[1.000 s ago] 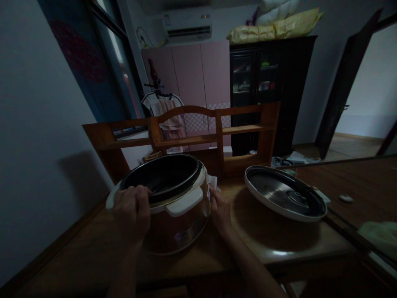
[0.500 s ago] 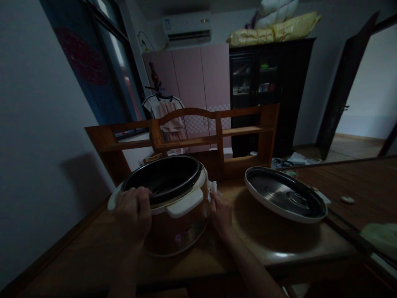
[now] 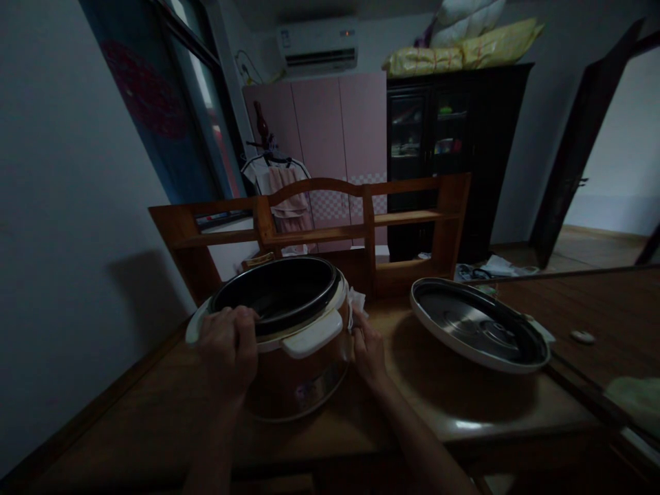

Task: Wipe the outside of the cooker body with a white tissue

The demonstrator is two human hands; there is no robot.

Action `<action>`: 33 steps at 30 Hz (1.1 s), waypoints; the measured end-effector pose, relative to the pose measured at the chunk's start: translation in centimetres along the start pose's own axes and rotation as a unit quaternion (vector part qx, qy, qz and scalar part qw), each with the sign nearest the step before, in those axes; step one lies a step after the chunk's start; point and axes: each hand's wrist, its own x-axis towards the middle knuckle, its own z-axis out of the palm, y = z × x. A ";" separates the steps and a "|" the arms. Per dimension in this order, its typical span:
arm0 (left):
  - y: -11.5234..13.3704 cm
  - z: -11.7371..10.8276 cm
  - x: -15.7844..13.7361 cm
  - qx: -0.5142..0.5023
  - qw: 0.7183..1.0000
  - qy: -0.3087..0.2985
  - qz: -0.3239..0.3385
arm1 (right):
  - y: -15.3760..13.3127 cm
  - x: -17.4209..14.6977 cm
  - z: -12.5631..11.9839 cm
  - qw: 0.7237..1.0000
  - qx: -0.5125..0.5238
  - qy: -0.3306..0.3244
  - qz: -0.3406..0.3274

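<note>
A large rice cooker (image 3: 296,385) without its lid stands on the wooden desk, its dark inner pot (image 3: 278,292) showing at the top. My left hand (image 3: 229,350) is closed over the near-left rim of the cooker. At the cooker's right side, my right hand (image 3: 367,347) pinches a crumpled white tissue (image 3: 357,300) against the outer wall. A white side handle (image 3: 314,335) juts out between my hands. The round lid (image 3: 474,326) lies to the right with its metal inside facing up.
Behind the cooker runs a low wooden shelf rack (image 3: 317,237) along the desk's back edge. A wall (image 3: 77,275) rises close on the left. To the right is a brown surface (image 3: 608,302) with a small pale round object (image 3: 582,337).
My right hand and the tissue have moved slightly upward along the cooker's right side. My left hand stays on the rim. The whole view has shifted a little.
</note>
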 end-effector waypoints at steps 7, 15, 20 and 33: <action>0.2 -0.1 0.1 0.004 1.000 -0.010 0.001 | 0.0 -0.1 -0.3 0.999 -0.006 0.002 0.041; 0.2 -0.1 0.2 -0.003 1.000 -0.002 0.002 | -0.4 -0.2 -0.4 0.998 -0.028 -0.001 0.060; 0.1 -0.1 0.1 -0.003 1.000 -0.007 0.007 | -0.6 -0.3 -0.4 0.996 -0.054 -0.006 0.075; 0.1 -0.1 0.1 0.010 1.000 -0.006 0.011 | 0.8 -0.2 0.5 0.976 -0.148 -0.052 0.150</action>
